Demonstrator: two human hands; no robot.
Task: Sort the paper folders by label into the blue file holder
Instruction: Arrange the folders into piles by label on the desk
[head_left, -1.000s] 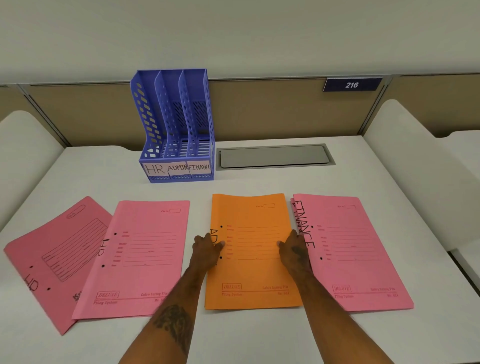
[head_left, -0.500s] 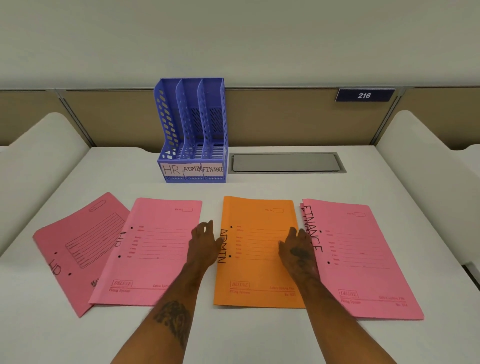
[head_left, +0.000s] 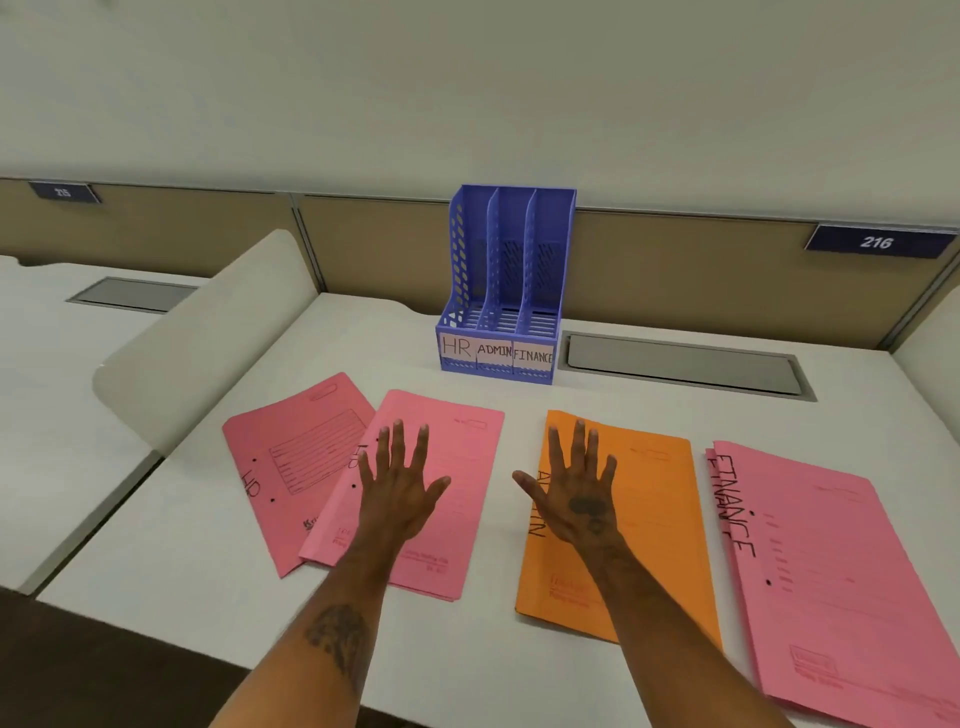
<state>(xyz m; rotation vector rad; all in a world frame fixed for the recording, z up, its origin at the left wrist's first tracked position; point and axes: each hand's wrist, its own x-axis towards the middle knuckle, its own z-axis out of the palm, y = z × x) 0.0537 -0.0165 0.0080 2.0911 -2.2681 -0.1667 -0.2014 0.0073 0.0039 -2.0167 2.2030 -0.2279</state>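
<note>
Both hands are out flat over the desk (head_left: 156, 545), palms down, fingers straight & fanned, gripping nothing. The left hand (head_left: 397, 488) is spread above the second pink folder (head_left: 457, 467), fingertips toward its top half. The right hand (head_left: 579, 493) is spread above the left side of the orange ADMIN folder (head_left: 654, 519), hiding the middle letters of the label written down its spine edge. Can't tell whether the palms actually press the paper or hover just off it. The hands are apart, w/ a strip of bare desk btw. them.

Four folders lie in a row at the front, none filed yet. Far left is the HR folder (head_left: 280, 483), pink, turned at an angle, its right edge tucked under the second pink folder. That one's label is mostly covered by the left hand's fingers. Then a gap, then the orange one. Far right is the FINANCE folder (head_left: 831, 571), pink, just beside the orange one, w/ another pink edge peeking out along its left side.

The blue file holder (head_left: 506, 280) stands upright at the back of the desk, against the tan partition, well apart from the folders. It has 3 slots, tagged L to R: HR, ADMIN, FINANCE. A grey hatch (head_left: 680, 364) is set in the desk just right of it. A 216 plate (head_left: 875, 242) sits on the partition, far right. A white divider (head_left: 208, 338) closes the left side.
</note>
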